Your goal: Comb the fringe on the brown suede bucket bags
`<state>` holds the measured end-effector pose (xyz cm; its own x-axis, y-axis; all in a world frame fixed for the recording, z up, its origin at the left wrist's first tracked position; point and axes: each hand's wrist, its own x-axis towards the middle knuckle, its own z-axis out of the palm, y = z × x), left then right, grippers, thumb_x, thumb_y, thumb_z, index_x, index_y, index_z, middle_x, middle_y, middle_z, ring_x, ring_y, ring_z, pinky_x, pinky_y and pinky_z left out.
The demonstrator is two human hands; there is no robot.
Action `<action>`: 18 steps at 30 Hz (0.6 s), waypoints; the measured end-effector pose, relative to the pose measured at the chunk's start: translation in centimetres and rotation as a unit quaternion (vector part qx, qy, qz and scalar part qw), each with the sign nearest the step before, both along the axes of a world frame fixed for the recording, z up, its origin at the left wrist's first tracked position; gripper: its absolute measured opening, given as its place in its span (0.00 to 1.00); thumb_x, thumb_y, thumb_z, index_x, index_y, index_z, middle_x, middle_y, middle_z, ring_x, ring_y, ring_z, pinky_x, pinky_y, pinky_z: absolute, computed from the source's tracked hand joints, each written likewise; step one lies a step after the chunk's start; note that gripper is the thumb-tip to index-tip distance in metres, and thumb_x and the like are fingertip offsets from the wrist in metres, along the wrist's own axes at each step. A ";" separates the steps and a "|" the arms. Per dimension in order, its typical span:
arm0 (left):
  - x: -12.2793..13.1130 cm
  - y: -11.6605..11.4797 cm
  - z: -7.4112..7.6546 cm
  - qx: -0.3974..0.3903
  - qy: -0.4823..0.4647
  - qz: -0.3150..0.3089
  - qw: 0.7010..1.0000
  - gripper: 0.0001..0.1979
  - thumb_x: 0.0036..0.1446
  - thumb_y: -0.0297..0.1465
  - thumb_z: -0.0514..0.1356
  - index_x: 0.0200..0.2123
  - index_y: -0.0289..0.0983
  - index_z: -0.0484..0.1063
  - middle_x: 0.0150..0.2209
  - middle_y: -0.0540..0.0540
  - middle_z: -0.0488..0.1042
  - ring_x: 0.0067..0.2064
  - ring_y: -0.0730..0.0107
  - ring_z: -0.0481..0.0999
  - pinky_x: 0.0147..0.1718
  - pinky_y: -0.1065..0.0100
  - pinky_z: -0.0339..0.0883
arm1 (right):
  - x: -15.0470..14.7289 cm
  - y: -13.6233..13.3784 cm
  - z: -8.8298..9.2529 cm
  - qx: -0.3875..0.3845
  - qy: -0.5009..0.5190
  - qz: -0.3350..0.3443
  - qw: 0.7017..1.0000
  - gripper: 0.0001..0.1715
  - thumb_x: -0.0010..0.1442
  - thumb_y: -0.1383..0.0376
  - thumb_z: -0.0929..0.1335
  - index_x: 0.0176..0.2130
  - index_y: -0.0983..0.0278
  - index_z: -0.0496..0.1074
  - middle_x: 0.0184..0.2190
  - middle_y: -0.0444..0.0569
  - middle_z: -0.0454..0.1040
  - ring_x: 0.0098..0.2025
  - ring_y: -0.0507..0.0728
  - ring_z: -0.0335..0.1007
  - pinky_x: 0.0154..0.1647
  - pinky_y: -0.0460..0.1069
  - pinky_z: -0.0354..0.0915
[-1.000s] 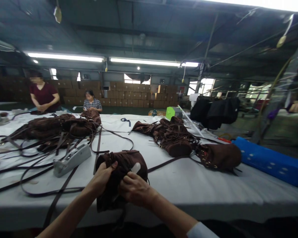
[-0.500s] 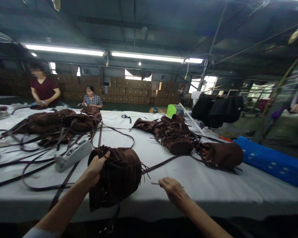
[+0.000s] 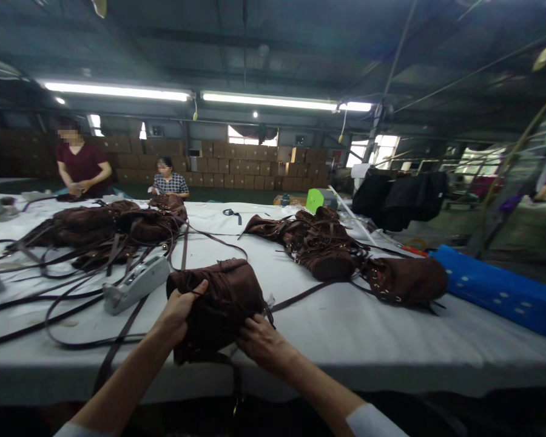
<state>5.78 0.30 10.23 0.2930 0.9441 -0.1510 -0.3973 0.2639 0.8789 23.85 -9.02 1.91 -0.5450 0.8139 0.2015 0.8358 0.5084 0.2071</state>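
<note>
A dark brown drawstring bag lies on its side at the table's near edge, its buckled strap hanging over the front. My left hand is closed on the gathered mouth end, thumb on top. At the other end, the bent fingers of my right hand press against the bag's lower side; their tips are partly hidden. Left of the bag stands a grey tape dispenser. A dark strap runs over the white table from the bag toward another brown bag.
Brown bags with long straps are heaped at left and at centre right. A blue box with pale spots sits at the right edge. Two people work across the table at far left. Stacked cartons line the back.
My right hand has moved left from over the table, where it pinched a thin strip, to the bag. The bag has turned and lifted slightly at its near side.
</note>
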 end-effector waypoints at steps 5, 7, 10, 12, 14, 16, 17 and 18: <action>-1.3 2.3 0.0 -0.058 -0.018 0.068 0.996 0.04 0.48 0.26 0.65 0.27 0.30 0.73 0.22 0.43 0.77 0.24 0.63 0.77 0.29 0.60 0.75 | 4.9 -4.5 -5.4 -0.056 0.004 -0.063 0.996 0.06 0.57 0.70 0.67 0.28 0.63 0.70 0.26 0.46 0.72 0.36 0.55 0.66 0.35 0.49 0.58; -1.7 2.9 0.1 -0.044 -0.038 0.078 0.995 0.05 0.48 0.27 0.65 0.28 0.30 0.74 0.22 0.43 0.77 0.24 0.62 0.77 0.30 0.60 0.75 | 6.6 -6.6 -6.2 -0.058 0.017 -0.104 0.993 0.06 0.57 0.70 0.66 0.29 0.63 0.71 0.26 0.45 0.72 0.32 0.54 0.67 0.31 0.47 0.59; -1.1 2.2 -0.3 0.002 -0.077 0.051 0.996 0.09 0.44 0.26 0.68 0.32 0.31 0.75 0.27 0.44 0.79 0.28 0.62 0.79 0.33 0.60 0.76 | 7.4 -7.8 -4.7 -0.009 0.145 -0.256 0.956 0.14 0.64 0.68 0.58 0.37 0.63 0.72 0.28 0.47 0.73 0.27 0.52 0.69 0.27 0.45 0.60; 0.1 0.9 -1.1 -0.001 -0.092 0.043 0.995 0.13 0.42 0.24 0.68 0.35 0.32 0.75 0.30 0.44 0.79 0.31 0.61 0.79 0.35 0.60 0.75 | 5.9 -7.1 -2.4 0.039 0.342 -0.366 0.865 0.20 0.66 0.63 0.54 0.46 0.64 0.70 0.25 0.45 0.73 0.23 0.51 0.70 0.24 0.44 0.61; 1.5 -0.6 -2.2 -0.034 -0.097 0.046 0.994 0.14 0.43 0.22 0.67 0.37 0.32 0.75 0.31 0.43 0.80 0.32 0.60 0.80 0.36 0.60 0.75 | 2.9 -5.4 0.0 0.074 0.508 -0.394 0.762 0.24 0.66 0.58 0.55 0.54 0.66 0.64 0.20 0.42 0.71 0.19 0.51 0.69 0.21 0.43 0.63; 2.5 -2.0 -3.1 -0.074 -0.104 0.034 0.991 0.13 0.46 0.22 0.65 0.38 0.32 0.75 0.32 0.43 0.80 0.33 0.60 0.80 0.36 0.60 0.75 | -0.5 -3.2 1.6 0.119 0.533 -0.369 0.752 0.27 0.65 0.59 0.55 0.59 0.66 0.59 0.25 0.45 0.75 0.22 0.52 0.72 0.23 0.44 0.66; 2.8 -2.6 -3.4 -0.093 -0.111 0.027 0.989 0.12 0.47 0.23 0.64 0.38 0.32 0.75 0.32 0.43 0.79 0.33 0.60 0.80 0.36 0.60 0.75 | -2.1 -2.1 1.8 0.141 0.504 -0.360 0.772 0.27 0.65 0.61 0.55 0.60 0.66 0.58 0.29 0.48 0.77 0.26 0.54 0.74 0.27 0.44 0.68; 2.9 -3.0 -3.6 -0.109 -0.119 0.024 0.987 0.11 0.48 0.23 0.63 0.38 0.32 0.75 0.31 0.43 0.79 0.33 0.61 0.80 0.36 0.60 0.75 | -3.5 -1.1 1.8 0.150 0.461 -0.352 0.801 0.27 0.63 0.64 0.56 0.61 0.67 0.57 0.32 0.51 0.77 0.28 0.55 0.75 0.30 0.45 0.69</action>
<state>8.72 -2.70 6.63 0.3012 0.9101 -0.2846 -0.6013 0.4129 0.6841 20.35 -10.12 3.70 0.5196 0.6942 0.4981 0.7619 -0.1127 -0.6378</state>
